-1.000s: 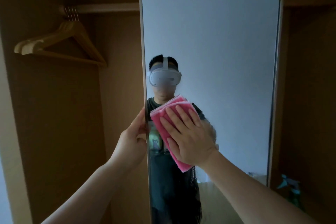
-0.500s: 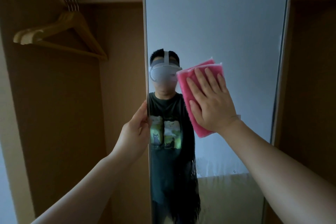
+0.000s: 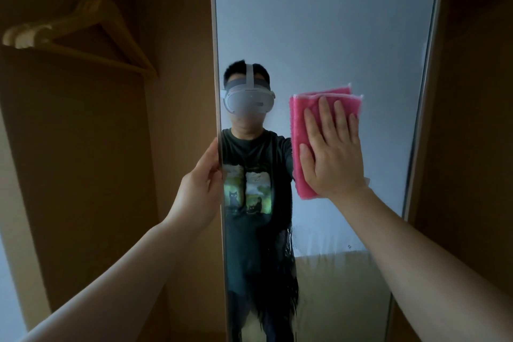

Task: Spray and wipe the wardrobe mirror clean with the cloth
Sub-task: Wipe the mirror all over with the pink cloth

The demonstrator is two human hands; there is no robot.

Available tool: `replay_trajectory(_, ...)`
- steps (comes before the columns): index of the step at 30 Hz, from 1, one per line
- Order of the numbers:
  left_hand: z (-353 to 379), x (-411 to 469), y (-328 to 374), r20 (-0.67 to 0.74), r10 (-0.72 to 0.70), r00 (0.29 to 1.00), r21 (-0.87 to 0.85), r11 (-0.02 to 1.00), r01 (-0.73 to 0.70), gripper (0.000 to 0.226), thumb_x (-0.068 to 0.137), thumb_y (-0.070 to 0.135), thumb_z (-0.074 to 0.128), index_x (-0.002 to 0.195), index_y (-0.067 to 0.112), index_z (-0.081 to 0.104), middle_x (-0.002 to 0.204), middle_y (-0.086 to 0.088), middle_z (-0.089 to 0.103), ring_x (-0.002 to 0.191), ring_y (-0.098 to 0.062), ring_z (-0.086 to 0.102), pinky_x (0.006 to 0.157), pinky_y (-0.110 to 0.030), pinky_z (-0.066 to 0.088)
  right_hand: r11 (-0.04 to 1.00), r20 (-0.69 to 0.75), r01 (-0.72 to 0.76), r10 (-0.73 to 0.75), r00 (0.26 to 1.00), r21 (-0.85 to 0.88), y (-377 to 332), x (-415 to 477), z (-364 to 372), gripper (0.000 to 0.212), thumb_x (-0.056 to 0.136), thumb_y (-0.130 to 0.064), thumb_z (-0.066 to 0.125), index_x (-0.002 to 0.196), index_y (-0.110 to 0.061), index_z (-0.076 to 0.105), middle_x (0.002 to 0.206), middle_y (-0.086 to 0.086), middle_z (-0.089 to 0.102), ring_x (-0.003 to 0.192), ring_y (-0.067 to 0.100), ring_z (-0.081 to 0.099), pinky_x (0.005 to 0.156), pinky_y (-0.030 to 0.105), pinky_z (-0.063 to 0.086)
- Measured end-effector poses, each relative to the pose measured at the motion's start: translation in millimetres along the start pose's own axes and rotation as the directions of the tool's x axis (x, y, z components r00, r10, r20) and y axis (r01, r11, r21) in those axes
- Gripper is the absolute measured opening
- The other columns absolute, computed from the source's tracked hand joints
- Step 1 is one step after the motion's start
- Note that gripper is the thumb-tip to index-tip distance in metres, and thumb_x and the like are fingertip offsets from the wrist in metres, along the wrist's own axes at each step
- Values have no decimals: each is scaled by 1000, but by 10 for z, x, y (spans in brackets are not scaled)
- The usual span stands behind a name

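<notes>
- Right hand (image 3: 333, 153), fingers flat, presses pink cloth (image 3: 299, 125) on mirror (image 3: 319, 22); now further toward mirror's right edge.
- Left hand (image 3: 200, 189) still grips mirror's left edge.

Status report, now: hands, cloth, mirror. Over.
Right hand flat, pressing pink cloth on mirror mid-height. Left hand grips mirror's left edge. Wet streaks low on glass; nothing in the way.

Right hand (image 3: 333, 155) flat, fingers straight; left hand (image 3: 198, 189) curled, gripping
</notes>
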State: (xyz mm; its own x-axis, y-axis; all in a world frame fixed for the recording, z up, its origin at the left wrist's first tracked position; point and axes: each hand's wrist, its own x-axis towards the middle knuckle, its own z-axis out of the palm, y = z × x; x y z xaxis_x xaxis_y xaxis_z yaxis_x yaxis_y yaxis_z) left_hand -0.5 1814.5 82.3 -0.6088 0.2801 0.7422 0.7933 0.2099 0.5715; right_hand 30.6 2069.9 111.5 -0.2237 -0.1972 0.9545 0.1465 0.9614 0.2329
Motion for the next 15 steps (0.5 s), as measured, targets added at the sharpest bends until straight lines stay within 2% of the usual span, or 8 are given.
replay_trajectory(3, 3, 11, -16, 12, 1, 1000, 3, 1000, -1, 70, 96, 0, 35, 144, 50, 30, 84, 21, 60, 81, -1, 59, 80, -18, 48, 999, 22, -45, 45, 999, 13, -6, -255, 43, 59, 100, -39, 23, 152, -13, 19, 158, 15, 18, 146, 38, 13, 119, 54, 9)
replay_trajectory(8, 1, 18, -24, 19, 8, 1000, 2, 1000, -8, 66, 96, 0, 35, 145, 43, 32, 81, 21, 61, 72, -1, 60, 65, -12, 48, 997, 79, -77, 75, 994, 27, -26, -723, 120, 61, 100, -40, 21, 154, -12, 17, 159, 15, 14, 147, 38, 9, 119, 53, 6)
replay_trajectory(15, 15, 15, -21, 26, 1, 1000, -16, 1000, -1, 60, 97, -1, 35, 144, 36, 35, 81, 19, 60, 76, -2, 60, 67, -15, 49, 995, 150, -81, 72, 986, 52, -40, -1193, 165, 62, 101, -42, 21, 155, -14, 12, 162, 12, 7, 147, 39, 12, 119, 54, 7)
